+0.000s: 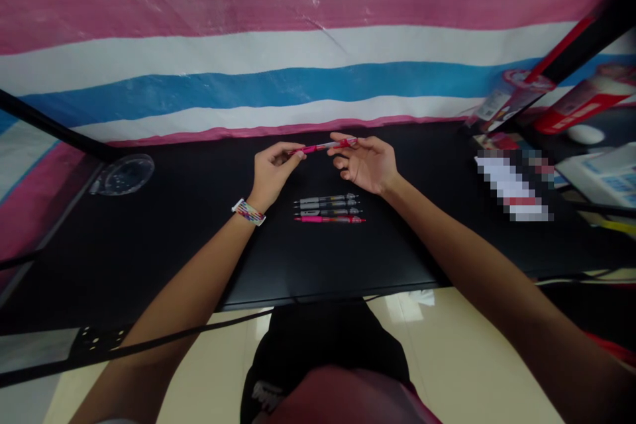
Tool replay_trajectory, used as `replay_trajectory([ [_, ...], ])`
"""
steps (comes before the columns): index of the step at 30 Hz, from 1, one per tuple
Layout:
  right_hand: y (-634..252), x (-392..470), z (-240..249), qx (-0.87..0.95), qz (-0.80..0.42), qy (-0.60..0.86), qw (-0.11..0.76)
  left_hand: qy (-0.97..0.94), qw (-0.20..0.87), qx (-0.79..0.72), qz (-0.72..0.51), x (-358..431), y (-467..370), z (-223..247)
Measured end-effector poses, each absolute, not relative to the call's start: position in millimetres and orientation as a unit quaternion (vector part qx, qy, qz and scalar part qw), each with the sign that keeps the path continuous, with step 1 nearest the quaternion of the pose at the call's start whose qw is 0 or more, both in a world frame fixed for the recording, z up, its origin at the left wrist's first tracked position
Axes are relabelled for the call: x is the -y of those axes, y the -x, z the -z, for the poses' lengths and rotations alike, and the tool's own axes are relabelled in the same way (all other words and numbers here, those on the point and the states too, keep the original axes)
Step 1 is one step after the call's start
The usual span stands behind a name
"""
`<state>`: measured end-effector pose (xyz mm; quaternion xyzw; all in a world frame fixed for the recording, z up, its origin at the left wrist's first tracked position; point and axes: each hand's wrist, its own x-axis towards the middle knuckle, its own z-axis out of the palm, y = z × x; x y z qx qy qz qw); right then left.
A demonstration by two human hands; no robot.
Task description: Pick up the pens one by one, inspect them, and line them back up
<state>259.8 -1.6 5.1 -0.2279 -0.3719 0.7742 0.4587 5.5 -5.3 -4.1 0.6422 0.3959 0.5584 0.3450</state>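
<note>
A pink-and-clear pen [322, 146] is held roughly level above the black desk, between both hands. My left hand [275, 169] pinches its left end, thumb in front. My right hand [368, 162] has thumb and index finger at the pen's right end, the other fingers loosely curled, palm partly turned up. Just below the hands, grey-gripped pens [328, 201] lie side by side on the desk. Nearest me in that row lies another pink pen [329, 219], parallel to them. A patterned band circles my left wrist.
On the black desk [163, 238], a clear round plastic lid or dish [129, 174] lies at the left. To the right are a blurred-out packet [511, 185], a tall clear-and-red container [517, 103] and a white device [606, 172]. A striped sheet [298, 53] hangs behind the desk.
</note>
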Motion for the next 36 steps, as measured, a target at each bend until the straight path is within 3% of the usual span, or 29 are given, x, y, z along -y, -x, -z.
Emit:
replay_trajectory([
  [36, -259.0, 8.9, -10.7, 0.414, -0.752, 0.254, 0.446, -0.659, 0.332, -0.397, -0.545, 6.7, -4.9, 3.0],
])
